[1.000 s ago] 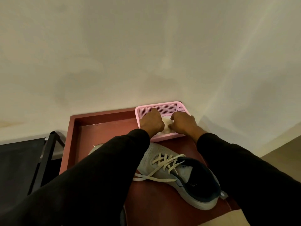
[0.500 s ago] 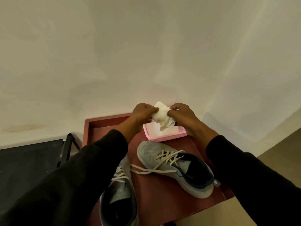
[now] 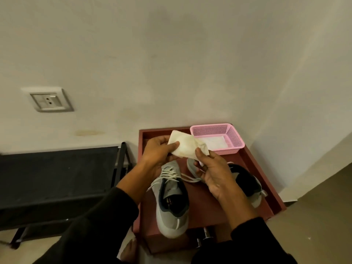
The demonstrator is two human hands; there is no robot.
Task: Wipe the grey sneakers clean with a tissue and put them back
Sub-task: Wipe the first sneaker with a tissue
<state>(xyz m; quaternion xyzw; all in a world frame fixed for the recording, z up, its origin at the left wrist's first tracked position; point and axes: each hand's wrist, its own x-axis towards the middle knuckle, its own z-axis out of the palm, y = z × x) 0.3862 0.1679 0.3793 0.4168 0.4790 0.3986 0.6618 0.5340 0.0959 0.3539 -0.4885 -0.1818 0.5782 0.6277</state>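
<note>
Pinched between both hands: tissue [image 3: 185, 145], left hand [image 3: 159, 152] gripping its left edge, right hand [image 3: 213, 173] its lower right corner. Held above two sneakers, left [image 3: 172, 204] and right [image 3: 245, 182], resting on red tray [image 3: 257, 159]. Behind, touching nothing held: pink basket [image 3: 235, 136] in tray's far right corner.

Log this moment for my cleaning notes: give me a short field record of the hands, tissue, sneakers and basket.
tissue: white tissue, held between both hands
left hand: grips tissue
right hand: pinches tissue
left sneaker: on red tray
right sneaker: on tray, partly hidden
pink basket: tray's far corner, tissues inside
</note>
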